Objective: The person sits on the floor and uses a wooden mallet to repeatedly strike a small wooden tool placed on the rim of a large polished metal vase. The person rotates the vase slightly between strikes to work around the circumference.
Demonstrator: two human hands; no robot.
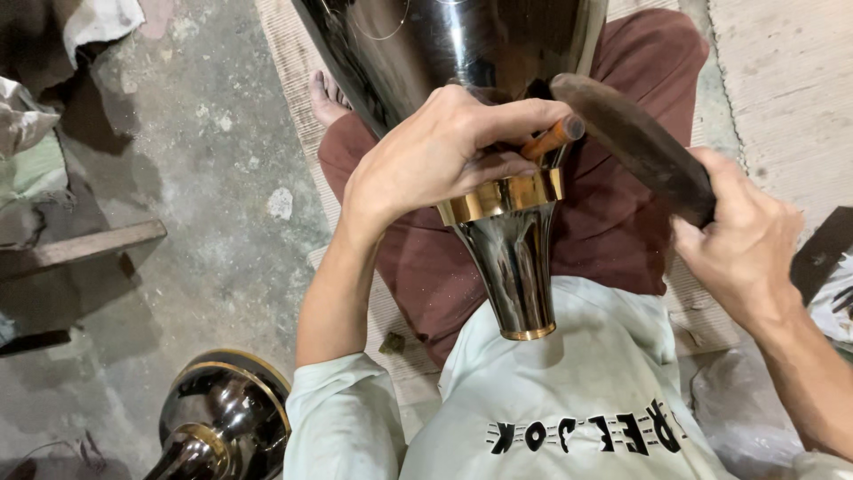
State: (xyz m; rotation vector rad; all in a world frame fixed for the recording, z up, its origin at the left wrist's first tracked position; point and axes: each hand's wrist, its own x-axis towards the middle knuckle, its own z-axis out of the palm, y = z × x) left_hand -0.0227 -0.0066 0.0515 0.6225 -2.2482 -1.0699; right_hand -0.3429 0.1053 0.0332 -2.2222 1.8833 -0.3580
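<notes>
Nearest the camera: pale shirt (569, 400) with dark print on the chest, person seated on the floor, dark red trousers (613, 204) over the lap.

Polished dark metal vessel (498, 178) lies across the lap, narrow end toward the body. That end is a flared foot with a thin gold rim (528, 333) resting against the shirt. Further up the stem, a wider gold band (505, 196); beyond that the body widens out and runs off the top of frame.

Left hand (435, 151) is curled over the vessel right at the gold band, fingers closed around a short orange-handled tool (553, 139). Tool lies across the metal just above the band, its dark butt end toward the right. Tip is hidden under the fingers, can't tell what it contacts.

Right hand (742, 244) is closed in a full fist on the handle of a dark wooden mallet (635, 142). Mallet angles up-left; its rounded end sits just beside the butt of the orange tool. Touching or a hair apart: can't tell.

Lower left, on the concrete floor (213, 196): a second dark vessel piece with gold rings (222, 418), well apart from both hands.

Under the legs, a woven mat (293, 53). A bare foot (327, 96) shows at the vessel's left edge. Farther left: a wooden plank (84, 244) and crumpled cloth (27, 133). Right edge: pale woven sheet (782, 71).
</notes>
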